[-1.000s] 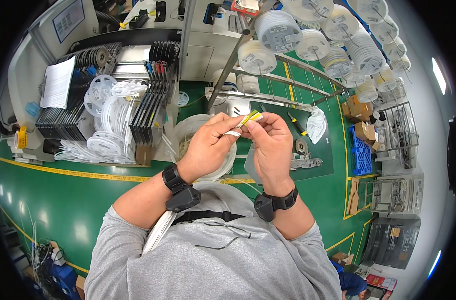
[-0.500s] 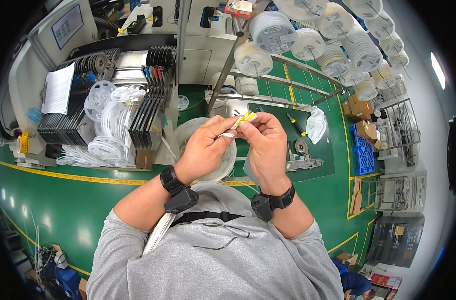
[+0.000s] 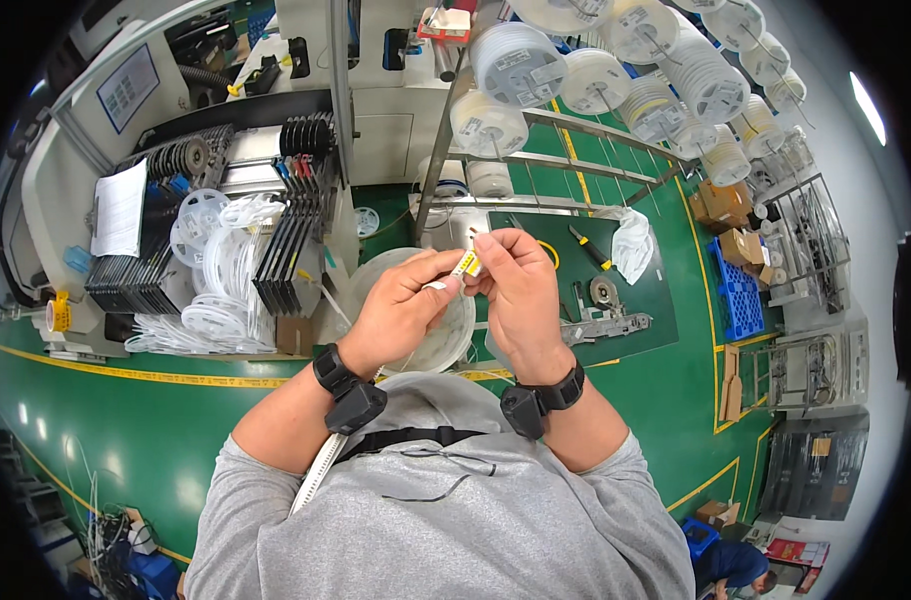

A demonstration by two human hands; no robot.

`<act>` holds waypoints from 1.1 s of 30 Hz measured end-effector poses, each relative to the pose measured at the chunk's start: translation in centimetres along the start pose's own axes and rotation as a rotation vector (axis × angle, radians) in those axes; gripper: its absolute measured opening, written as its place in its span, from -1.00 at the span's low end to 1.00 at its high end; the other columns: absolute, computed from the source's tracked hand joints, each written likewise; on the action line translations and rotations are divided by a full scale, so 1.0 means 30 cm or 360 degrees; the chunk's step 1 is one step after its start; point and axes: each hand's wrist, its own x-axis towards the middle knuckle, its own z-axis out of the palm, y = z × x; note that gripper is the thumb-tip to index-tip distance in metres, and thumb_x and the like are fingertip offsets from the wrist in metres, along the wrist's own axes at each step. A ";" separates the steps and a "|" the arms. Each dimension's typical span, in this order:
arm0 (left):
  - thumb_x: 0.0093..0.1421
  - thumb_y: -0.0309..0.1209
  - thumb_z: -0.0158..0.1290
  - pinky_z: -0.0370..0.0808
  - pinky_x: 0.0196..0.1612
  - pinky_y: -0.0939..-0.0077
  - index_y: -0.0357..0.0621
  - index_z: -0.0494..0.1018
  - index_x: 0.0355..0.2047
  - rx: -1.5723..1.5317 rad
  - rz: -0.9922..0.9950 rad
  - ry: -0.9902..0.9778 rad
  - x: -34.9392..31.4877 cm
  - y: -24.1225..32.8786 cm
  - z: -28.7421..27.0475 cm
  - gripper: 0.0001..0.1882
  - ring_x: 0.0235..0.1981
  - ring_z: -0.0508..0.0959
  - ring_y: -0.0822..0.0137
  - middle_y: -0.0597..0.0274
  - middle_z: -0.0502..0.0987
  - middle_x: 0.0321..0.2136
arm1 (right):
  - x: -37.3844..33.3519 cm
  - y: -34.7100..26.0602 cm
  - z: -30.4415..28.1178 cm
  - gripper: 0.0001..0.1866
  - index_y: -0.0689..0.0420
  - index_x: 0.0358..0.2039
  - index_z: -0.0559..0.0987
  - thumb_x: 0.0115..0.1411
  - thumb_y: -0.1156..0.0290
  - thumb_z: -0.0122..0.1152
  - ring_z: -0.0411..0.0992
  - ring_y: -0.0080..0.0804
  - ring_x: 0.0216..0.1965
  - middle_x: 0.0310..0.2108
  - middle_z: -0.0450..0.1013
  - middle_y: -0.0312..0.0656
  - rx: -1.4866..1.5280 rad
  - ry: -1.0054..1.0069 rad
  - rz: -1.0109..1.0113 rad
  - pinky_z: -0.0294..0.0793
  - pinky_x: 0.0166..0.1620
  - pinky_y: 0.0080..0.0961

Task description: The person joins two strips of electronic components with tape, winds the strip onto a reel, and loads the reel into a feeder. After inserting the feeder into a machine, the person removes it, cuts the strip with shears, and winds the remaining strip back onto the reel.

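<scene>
A narrow strip of white carrier tape with a yellow piece on it [image 3: 466, 264] is held in front of my chest. My left hand [image 3: 401, 308] pinches its lower end between thumb and fingers. At the upper end, the thumb and bent fingers of my right hand [image 3: 519, 290] close on the yellow part. Fingertips hide some of the strip. Another length of white perforated tape [image 3: 319, 470] hangs beside my left forearm. Beneath the hands sits a large round whitish tub or reel [image 3: 376, 280], partly covered by them.
A dark green mat [image 3: 641, 310] bears a yellow-and-black cutter [image 3: 591, 248], a metal feeder [image 3: 611, 325], a yellow ring [image 3: 549, 252] and a white cloth or bag [image 3: 632, 245]. Reels hang on a metal rack [image 3: 521, 80]. Feeders [image 3: 286, 240] and loose reels [image 3: 226, 250] stand left.
The view has shifted slightly. My right fingers have moved a little left and the strip points more upward. The yellow ring on the mat now shows beside my right hand.
</scene>
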 end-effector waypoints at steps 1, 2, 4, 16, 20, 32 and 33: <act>0.39 -0.40 -0.01 0.33 -0.50 0.65 -0.17 0.49 0.13 -0.0069 -0.0014 0.0019 0.001 -0.002 0.007 -0.66 -0.54 0.37 0.60 0.36 0.39 -0.39 | -0.004 -0.002 -0.004 -0.88 0.18 -0.25 0.51 0.34 0.40 0.20 0.50 -0.57 -0.44 -0.40 0.52 -0.26 0.0021 -0.0034 -0.0025 0.53 -0.37 -0.59; 0.40 -0.37 0.01 0.32 -0.52 0.66 -0.17 0.51 0.10 -0.0139 -0.0034 0.0041 0.003 -0.005 0.014 -0.68 -0.57 0.36 0.62 0.38 0.40 -0.39 | -0.010 -0.003 -0.005 -0.87 0.18 -0.25 0.51 0.35 0.38 0.20 0.49 -0.57 -0.44 -0.41 0.52 -0.26 0.0017 -0.0031 -0.0040 0.51 -0.37 -0.60; 0.40 -0.36 0.02 0.33 -0.52 0.66 -0.18 0.54 0.03 -0.0171 -0.0037 0.0096 0.009 -0.011 0.027 -0.72 -0.57 0.37 0.61 0.38 0.42 -0.41 | -0.026 -0.003 -0.004 -0.86 0.17 -0.26 0.51 0.35 0.37 0.19 0.47 -0.58 -0.45 -0.42 0.51 -0.27 0.0015 -0.0045 -0.0055 0.50 -0.37 -0.60; 0.37 -0.40 0.07 0.37 -0.37 0.63 -0.25 0.58 -0.14 0.0125 0.0144 0.0166 0.034 -0.035 0.078 -0.80 -0.44 0.41 0.55 0.37 0.44 -0.42 | -0.059 0.012 -0.069 -0.85 0.18 -0.29 0.50 0.37 0.37 0.16 0.44 -0.58 -0.45 -0.44 0.50 -0.28 -0.0039 -0.0056 -0.0131 0.48 -0.32 -0.59; 0.38 -0.43 0.03 0.39 -0.34 0.63 -0.21 0.56 0.01 -0.0027 -0.0033 -0.0049 0.036 -0.035 0.083 -0.75 -0.43 0.41 0.55 0.34 0.42 -0.34 | -0.068 0.005 -0.099 -0.86 0.19 -0.28 0.50 0.37 0.39 0.16 0.44 -0.58 -0.44 -0.42 0.51 -0.26 -0.0061 -0.0025 -0.0200 0.48 -0.32 -0.59; 0.24 -0.54 0.10 0.48 -0.22 0.44 -0.24 0.60 -0.12 0.0606 0.0520 0.0000 0.046 -0.026 0.096 -0.79 -0.31 0.53 0.26 0.17 0.54 -0.34 | -0.112 -0.017 -0.119 -0.90 0.20 -0.18 0.48 0.32 0.52 0.18 0.47 -0.62 -0.33 -0.32 0.51 -0.28 -0.0098 -0.0061 -0.0165 0.53 -0.26 -0.59; 0.24 -0.54 0.10 0.48 -0.22 0.44 -0.24 0.60 -0.12 0.0603 0.0519 0.0000 0.047 -0.023 0.094 -0.79 -0.31 0.53 0.26 0.17 0.54 -0.34 | -0.113 -0.016 -0.118 -0.90 0.19 -0.18 0.47 0.31 0.53 0.16 0.50 -0.55 -0.31 -0.31 0.52 -0.24 0.0009 -0.0082 -0.0100 0.53 -0.25 -0.54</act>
